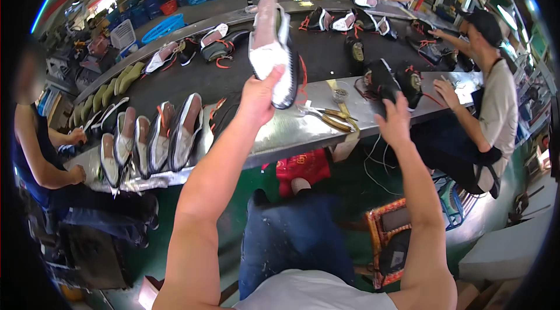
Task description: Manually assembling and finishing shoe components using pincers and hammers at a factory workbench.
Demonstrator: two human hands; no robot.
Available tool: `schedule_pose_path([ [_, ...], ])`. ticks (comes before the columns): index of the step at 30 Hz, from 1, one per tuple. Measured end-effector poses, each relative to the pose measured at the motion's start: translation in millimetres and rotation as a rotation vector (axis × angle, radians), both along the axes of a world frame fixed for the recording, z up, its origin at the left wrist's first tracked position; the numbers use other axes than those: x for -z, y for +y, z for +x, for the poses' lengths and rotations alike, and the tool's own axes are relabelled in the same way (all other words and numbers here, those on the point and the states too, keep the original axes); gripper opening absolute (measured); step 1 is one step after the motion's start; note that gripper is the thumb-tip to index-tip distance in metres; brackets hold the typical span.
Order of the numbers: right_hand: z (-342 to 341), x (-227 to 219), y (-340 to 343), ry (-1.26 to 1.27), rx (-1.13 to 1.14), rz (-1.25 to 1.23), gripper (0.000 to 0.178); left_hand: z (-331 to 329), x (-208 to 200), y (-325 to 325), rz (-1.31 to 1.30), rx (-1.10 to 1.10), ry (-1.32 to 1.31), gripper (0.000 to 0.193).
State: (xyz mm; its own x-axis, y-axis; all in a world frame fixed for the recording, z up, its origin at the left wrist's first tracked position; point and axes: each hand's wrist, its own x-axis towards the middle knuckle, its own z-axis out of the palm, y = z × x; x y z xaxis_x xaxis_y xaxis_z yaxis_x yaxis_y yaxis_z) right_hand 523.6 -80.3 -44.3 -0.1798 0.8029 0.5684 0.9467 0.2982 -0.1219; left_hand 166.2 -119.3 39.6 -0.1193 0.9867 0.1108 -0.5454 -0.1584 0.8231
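In my left hand (259, 97) is a shoe upper on a last (269, 47), raised over the bench with its pinkish-white underside showing. The thumb lies across that underside and the fingers wrap behind. My right hand (396, 118) reaches out with its fingers apart, close to a black shoe upper (383, 81); whether the fingertips touch it I cannot tell. Another dark upper with orange laces (409, 85) stands beside that one. Between my hands, yellow-handled pliers (333, 120) lie on the metal bench edge. A small round dish (339, 95) sits just behind them.
Several lasted uppers (177, 135) lean in a row on the metal edge at left. More uppers (344, 21) sit across the dark belt (256, 59). Co-workers are seated at left (41, 146) and right (496, 88), another beyond the belt. Under the bench hangs a red bag (300, 170).
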Motion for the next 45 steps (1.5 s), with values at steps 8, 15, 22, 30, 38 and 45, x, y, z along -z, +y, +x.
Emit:
schedule_pose_path([
  [8, -123, -84, -103, 1.121, -0.663, -0.705, 0.088, 61, 0, -107, 0.025, -0.079, 0.234, 0.043],
  [15, -156, -89, -109, 1.222, -0.747, -1.074, 0.082, 52, 27, -137, 0.001, 0.222, -0.252, 0.046],
  [22, -188, -69, -123, 1.127, -0.665, -0.888, 0.074, 24, 63, -138, -0.004, 0.125, -0.157, 0.044],
  [30, -210, -19, -99, 0.762, -0.675, -0.736, 0.046, 17, 130, -123, -0.135, 0.232, -0.557, 0.036],
  [38, -224, -3, -112, 0.903, -0.548, -0.657, 0.053, 14, 137, -133, -0.354, 0.099, -0.247, 0.039],
  [45, -207, 17, -114, 0.913, -0.624, -0.951, 0.046, -5, 115, -176, -0.380, 0.046, 0.380, 0.047],
])
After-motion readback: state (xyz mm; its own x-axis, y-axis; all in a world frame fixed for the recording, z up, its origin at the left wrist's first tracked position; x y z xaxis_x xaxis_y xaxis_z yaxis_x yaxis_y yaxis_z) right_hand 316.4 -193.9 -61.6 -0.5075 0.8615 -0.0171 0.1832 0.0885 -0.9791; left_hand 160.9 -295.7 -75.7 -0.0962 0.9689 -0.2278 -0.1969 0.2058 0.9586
